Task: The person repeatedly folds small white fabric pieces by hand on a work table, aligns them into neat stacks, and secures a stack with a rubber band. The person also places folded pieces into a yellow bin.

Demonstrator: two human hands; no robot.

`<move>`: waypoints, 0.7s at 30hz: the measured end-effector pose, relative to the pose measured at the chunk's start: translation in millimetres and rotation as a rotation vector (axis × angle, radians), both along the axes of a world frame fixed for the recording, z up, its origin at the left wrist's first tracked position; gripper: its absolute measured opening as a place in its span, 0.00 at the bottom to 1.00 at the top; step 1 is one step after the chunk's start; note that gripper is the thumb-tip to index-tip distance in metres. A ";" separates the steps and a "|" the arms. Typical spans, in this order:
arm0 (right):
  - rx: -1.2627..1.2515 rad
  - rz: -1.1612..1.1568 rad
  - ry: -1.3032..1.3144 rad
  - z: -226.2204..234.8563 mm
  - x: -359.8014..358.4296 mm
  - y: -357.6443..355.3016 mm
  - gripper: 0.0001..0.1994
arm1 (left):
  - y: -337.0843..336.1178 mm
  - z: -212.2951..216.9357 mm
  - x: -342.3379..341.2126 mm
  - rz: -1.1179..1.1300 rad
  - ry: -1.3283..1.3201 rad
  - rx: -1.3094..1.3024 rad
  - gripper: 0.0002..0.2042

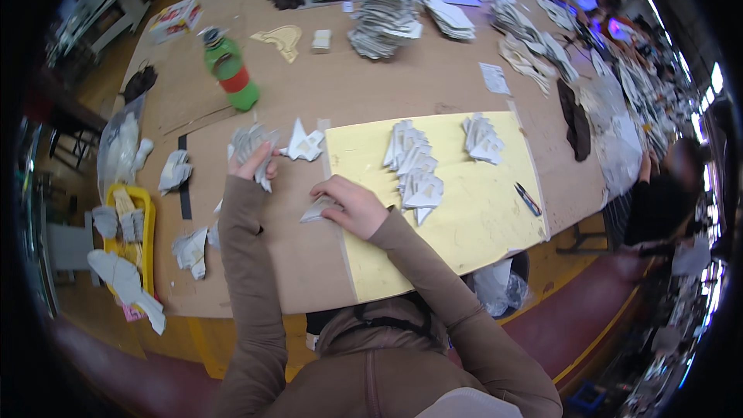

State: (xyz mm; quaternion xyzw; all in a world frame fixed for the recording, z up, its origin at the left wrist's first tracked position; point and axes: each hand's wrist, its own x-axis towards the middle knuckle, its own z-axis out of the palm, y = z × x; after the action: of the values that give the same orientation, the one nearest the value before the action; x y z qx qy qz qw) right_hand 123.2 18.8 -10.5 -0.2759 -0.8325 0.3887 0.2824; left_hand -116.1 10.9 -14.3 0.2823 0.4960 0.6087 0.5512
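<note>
Left hand (254,162) around fanned bundle of white pieces (248,139).

1. Single head-worn fisheye view, upright, facing down and forward over the wearer's chest (364,387).
2. Left hand (251,162) and right hand (357,207) appear near; the table (306,89) stretches farther off.
3. Straight edges bow outward toward the sides.

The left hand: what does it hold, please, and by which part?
The left hand holds a stack of pale pieces, seemingly by its near side.
</note>
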 end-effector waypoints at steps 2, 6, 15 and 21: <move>-0.136 0.032 0.047 4.8 1.1 -7.4 0.14 | 0.4 1.1 1.0 0.009 -0.041 0.000 0.12; 0.012 -0.193 0.210 11.2 37.5 -10.9 0.14 | 1.5 5.7 4.8 0.016 -0.062 0.003 0.13; -0.323 -0.625 0.303 17.4 156.8 1.1 0.15 | -3.9 19.2 21.4 -0.090 -0.030 -0.095 0.21; 0.057 -0.529 0.012 28.8 122.4 3.7 0.14 | -4.9 21.0 23.1 -0.015 0.047 -0.040 0.22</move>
State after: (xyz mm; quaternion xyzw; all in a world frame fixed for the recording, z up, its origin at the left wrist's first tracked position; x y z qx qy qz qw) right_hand 245.6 22.5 18.3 -0.4738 -0.7403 0.2792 0.3866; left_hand -93.0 6.0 6.7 0.2890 0.5187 0.5876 0.5497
